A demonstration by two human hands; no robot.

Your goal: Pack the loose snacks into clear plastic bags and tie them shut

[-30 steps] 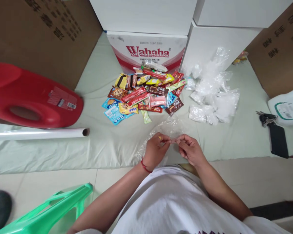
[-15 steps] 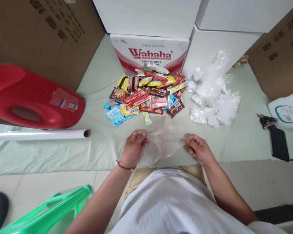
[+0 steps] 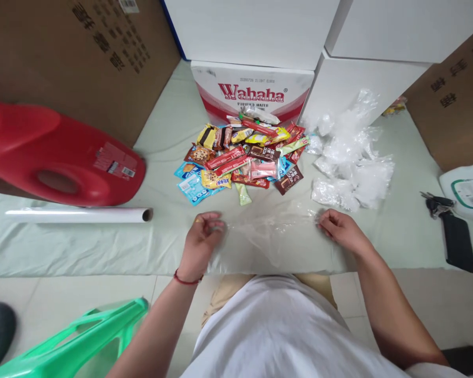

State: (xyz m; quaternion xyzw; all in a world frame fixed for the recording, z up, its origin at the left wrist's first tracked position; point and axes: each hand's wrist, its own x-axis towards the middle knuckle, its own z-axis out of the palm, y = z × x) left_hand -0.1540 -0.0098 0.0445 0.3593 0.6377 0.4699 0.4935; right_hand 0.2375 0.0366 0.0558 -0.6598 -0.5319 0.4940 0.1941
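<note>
A thin clear plastic bag (image 3: pixel 274 236) lies spread near the front edge of the cloth-covered table, between my two hands. At its left side is my left hand (image 3: pixel 203 239), fingers loosely apart and slightly blurred, with no grip on the film visible. My right hand (image 3: pixel 339 228) pinches the bag's right upper corner between thumb and fingers. Just beyond the bag sits a pile of wrapped snacks (image 3: pixel 240 157), with red, yellow, blue and brown packets. Right of the snacks is a heap of crumpled clear plastic bags (image 3: pixel 352 163).
A red jug (image 3: pixel 63 157) and a white film roll (image 3: pixel 79 215) lie on the left. A Wahaha carton (image 3: pixel 252 89) stands behind the snacks. Keys (image 3: pixel 437 202), a black phone-like object (image 3: pixel 459 241) and a white bottle (image 3: pixel 469 189) are at right. A green stool (image 3: pixel 74 341) stands below left.
My hands have moved farther apart, left hand leftward and right hand rightward, and the bag is spread wider. My left fingers have loosened. The view has shifted slightly.
</note>
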